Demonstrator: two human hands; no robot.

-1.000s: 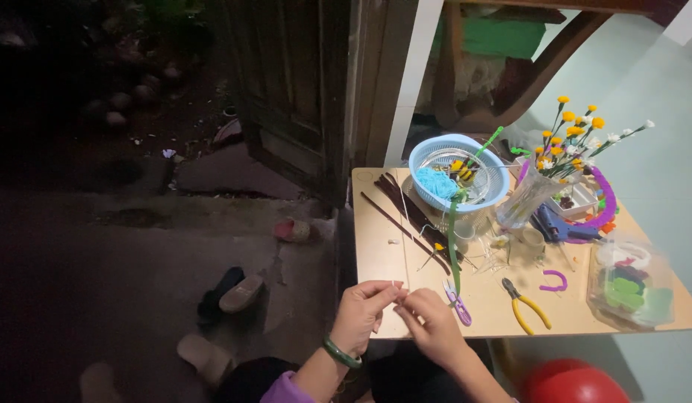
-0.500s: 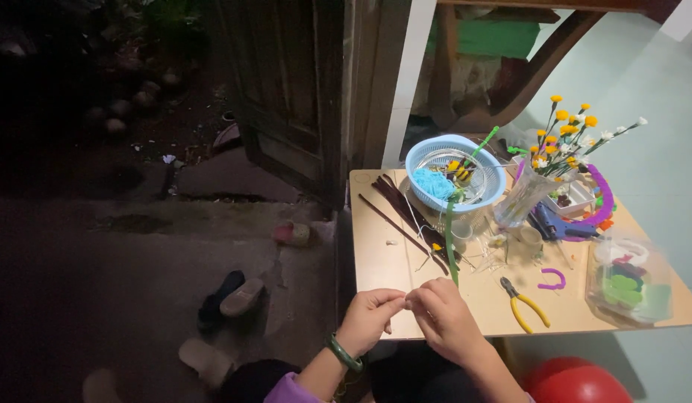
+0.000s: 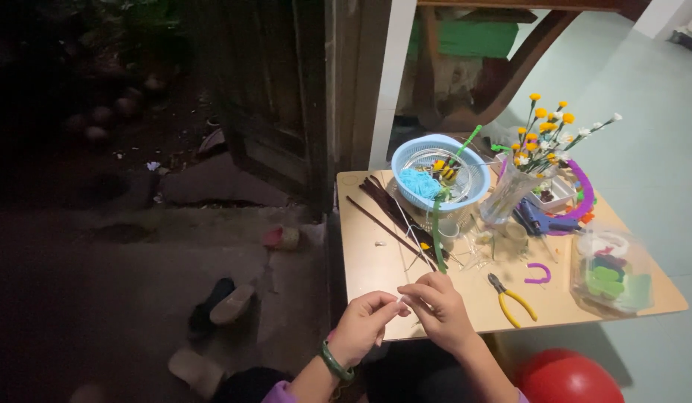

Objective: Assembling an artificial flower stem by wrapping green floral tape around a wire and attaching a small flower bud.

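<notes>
Fingertips of the left hand point(image 3: 363, 325) and right hand point(image 3: 437, 310) are pinching together on a tiny pale piece point(image 3: 400, 301), too small to identify. Yellow pliers point(image 3: 512, 300) are lying just right of the fingers. Keeping both pinches close should be steadying the piece.
</notes>
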